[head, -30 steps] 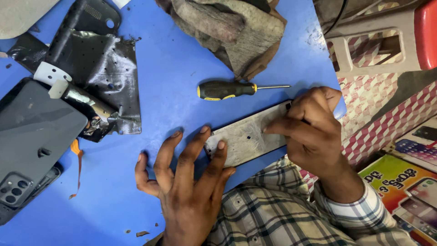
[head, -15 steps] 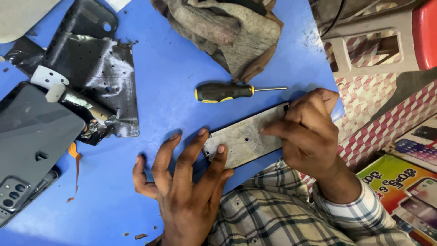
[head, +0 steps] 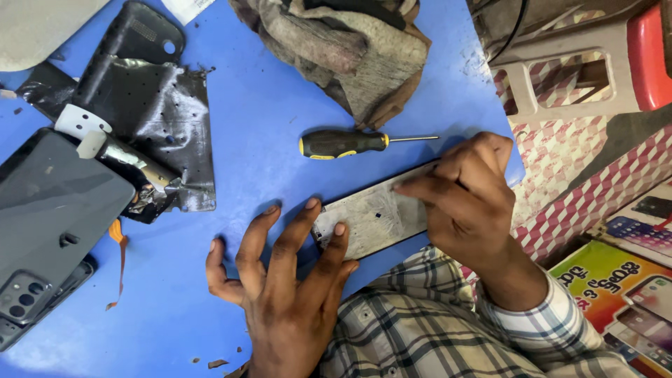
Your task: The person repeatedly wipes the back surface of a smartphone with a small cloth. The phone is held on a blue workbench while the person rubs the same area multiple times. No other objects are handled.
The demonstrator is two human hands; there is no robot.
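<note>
Blue worktop [head: 266,140], both hands [head: 280,294] flat, fingers spread on grey panel [head: 374,217]; checkered floor [head: 595,189]

From my feed I see a blue tabletop [head: 280,140] filling most of the view, lit evenly and brightly. Past its right edge the floor [head: 602,189] shows a red-and-white chequered pattern. A pale plastic stool [head: 560,77] with a red part stands at the upper right, and colourful printed posters [head: 623,280] lie at the lower right.
</note>
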